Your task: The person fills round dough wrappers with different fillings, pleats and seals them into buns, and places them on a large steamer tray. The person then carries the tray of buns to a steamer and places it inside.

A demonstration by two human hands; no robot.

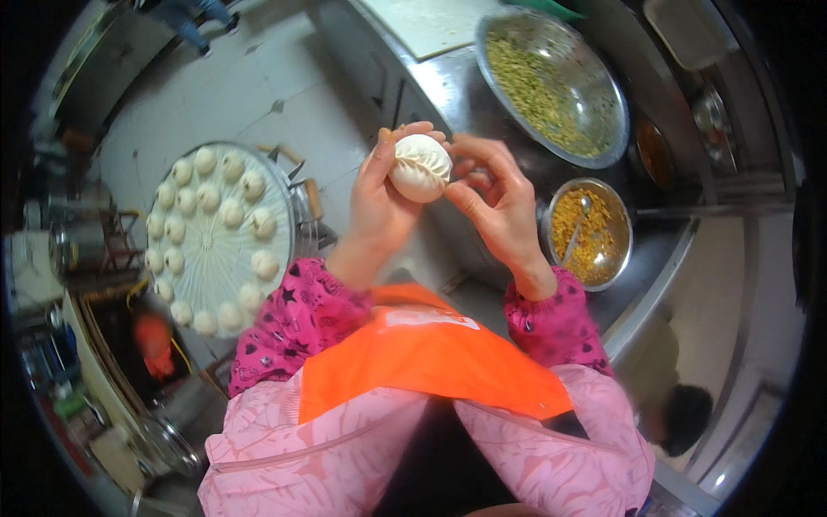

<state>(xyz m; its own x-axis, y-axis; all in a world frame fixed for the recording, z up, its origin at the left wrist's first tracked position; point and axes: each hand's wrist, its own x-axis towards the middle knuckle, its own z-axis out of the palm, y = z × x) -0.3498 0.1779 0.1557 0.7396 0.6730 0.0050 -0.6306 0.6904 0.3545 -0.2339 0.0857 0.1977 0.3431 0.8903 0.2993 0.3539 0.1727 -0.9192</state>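
A white pleated dough bun rests in my left hand, with the thumb along its left side and the fingers behind it. Its crimped seam runs across the middle. My right hand is at the bun's right edge, thumb and fingertips by the end of the seam; whether they pinch it cannot be told. To the left is a round steamer tray with a pale ridged liner, bearing several buns around its rim. At the right, a steel bowl holds a yellow-orange filling and a spoon.
A large steel bowl of chopped green filling stands on the steel counter, near a white board. Another person's legs show at the top left. A person in orange is at the lower left, and a dark-haired person at the lower right.
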